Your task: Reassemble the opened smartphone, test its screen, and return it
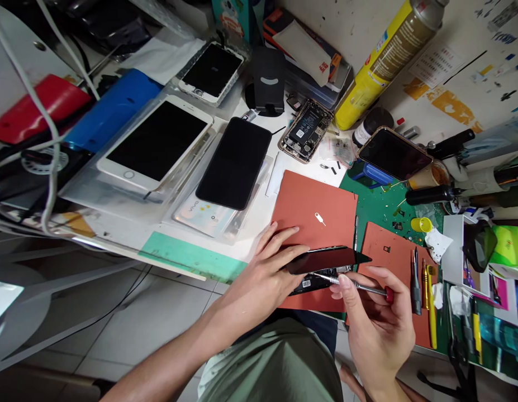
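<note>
Phone [305, 283], screen [326, 260] lifted, gripped in our left hand [265, 276]. Our right hand [380, 318] pinches a red-capped screwdriver [367, 288], tip at phone. White pin [318, 217] lies beyond phone.

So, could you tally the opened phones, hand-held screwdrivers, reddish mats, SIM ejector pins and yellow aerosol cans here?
Opened phones: 2
Hand-held screwdriver: 1
Reddish mats: 2
SIM ejector pin: 1
Yellow aerosol can: 1
Total: 7

A silver screwdriver [364, 287] points into the half-open black phone [326, 261].
</note>
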Action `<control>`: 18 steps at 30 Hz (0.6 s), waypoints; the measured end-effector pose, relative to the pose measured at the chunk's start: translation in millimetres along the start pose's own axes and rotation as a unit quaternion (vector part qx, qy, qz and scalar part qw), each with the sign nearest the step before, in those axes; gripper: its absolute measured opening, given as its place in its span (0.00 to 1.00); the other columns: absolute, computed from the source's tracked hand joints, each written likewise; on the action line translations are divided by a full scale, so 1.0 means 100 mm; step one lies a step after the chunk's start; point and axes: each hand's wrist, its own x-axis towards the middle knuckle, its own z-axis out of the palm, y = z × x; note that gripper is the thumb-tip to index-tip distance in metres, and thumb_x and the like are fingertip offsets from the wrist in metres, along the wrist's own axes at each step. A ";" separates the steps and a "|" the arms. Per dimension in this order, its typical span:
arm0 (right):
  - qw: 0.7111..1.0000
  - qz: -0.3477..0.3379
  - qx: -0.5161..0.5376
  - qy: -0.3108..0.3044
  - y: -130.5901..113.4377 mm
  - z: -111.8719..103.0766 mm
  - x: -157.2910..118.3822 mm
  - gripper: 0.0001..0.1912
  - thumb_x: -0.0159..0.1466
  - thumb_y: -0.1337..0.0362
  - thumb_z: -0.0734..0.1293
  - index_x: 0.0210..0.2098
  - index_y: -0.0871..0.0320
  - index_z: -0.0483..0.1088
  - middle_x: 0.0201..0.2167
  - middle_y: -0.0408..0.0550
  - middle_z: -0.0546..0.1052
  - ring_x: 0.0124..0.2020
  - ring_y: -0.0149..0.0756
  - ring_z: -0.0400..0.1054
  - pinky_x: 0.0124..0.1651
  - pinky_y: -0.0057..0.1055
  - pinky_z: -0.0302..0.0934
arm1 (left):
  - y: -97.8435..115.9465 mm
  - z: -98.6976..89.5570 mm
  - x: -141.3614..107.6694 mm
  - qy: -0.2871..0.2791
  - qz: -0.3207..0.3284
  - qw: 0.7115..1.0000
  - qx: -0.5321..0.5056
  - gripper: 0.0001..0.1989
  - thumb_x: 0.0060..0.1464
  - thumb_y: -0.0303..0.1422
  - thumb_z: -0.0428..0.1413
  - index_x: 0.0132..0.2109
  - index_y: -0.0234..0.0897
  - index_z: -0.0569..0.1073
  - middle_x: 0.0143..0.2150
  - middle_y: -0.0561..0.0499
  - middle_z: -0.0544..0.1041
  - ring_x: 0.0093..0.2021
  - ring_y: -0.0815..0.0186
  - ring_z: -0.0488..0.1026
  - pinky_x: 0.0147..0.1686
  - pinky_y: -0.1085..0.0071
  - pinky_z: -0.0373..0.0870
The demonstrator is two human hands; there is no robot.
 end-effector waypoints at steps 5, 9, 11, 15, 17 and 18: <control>1.000 -0.001 -0.002 0.000 -0.02 0.00 0.00 0.21 0.64 0.65 0.80 0.52 0.54 0.72 0.33 0.44 0.87 0.28 0.38 0.84 0.34 0.31 0.83 | 0.00 -0.01 0.01 -0.004 0.002 1.000 0.003 0.14 0.72 0.29 0.57 0.38 0.41 0.85 0.61 0.53 0.83 0.74 0.52 0.67 0.79 0.41 0.56; 1.000 -0.011 -0.007 0.001 -0.02 0.01 0.00 0.21 0.64 0.66 0.80 0.52 0.54 0.72 0.34 0.44 0.87 0.28 0.38 0.84 0.35 0.31 0.83 | 0.01 -0.01 0.02 -0.007 -0.001 1.000 0.000 0.14 0.72 0.29 0.57 0.39 0.42 0.86 0.61 0.53 0.83 0.74 0.52 0.67 0.79 0.41 0.57; 1.000 -0.018 -0.009 0.001 -0.01 0.01 0.00 0.20 0.65 0.66 0.80 0.53 0.55 0.72 0.34 0.45 0.87 0.29 0.38 0.84 0.35 0.31 0.83 | 0.01 0.00 0.02 -0.007 -0.001 1.000 -0.001 0.14 0.72 0.29 0.57 0.39 0.41 0.86 0.61 0.53 0.83 0.74 0.52 0.67 0.79 0.41 0.56; 0.999 -0.036 -0.014 -0.001 -0.01 0.01 0.01 0.21 0.65 0.66 0.80 0.53 0.56 0.72 0.35 0.45 0.88 0.29 0.39 0.85 0.36 0.32 0.84 | 0.00 0.00 0.00 -0.002 0.003 1.000 -0.002 0.14 0.73 0.29 0.57 0.39 0.41 0.86 0.61 0.52 0.83 0.74 0.53 0.66 0.79 0.41 0.55; 0.999 -0.050 -0.014 -0.004 -0.01 0.01 0.02 0.20 0.64 0.68 0.80 0.52 0.56 0.72 0.35 0.45 0.88 0.29 0.39 0.85 0.36 0.30 0.84 | 0.00 0.01 -0.01 0.001 0.006 1.000 -0.003 0.15 0.73 0.29 0.57 0.38 0.40 0.85 0.61 0.52 0.82 0.74 0.53 0.66 0.79 0.41 0.54; 0.998 -0.056 -0.013 -0.005 -0.02 0.01 0.02 0.20 0.64 0.68 0.80 0.52 0.57 0.73 0.35 0.45 0.88 0.29 0.38 0.85 0.36 0.29 0.84 | 0.00 0.01 -0.01 0.003 0.007 1.000 -0.003 0.15 0.72 0.29 0.57 0.37 0.40 0.85 0.61 0.52 0.82 0.74 0.53 0.66 0.80 0.41 0.54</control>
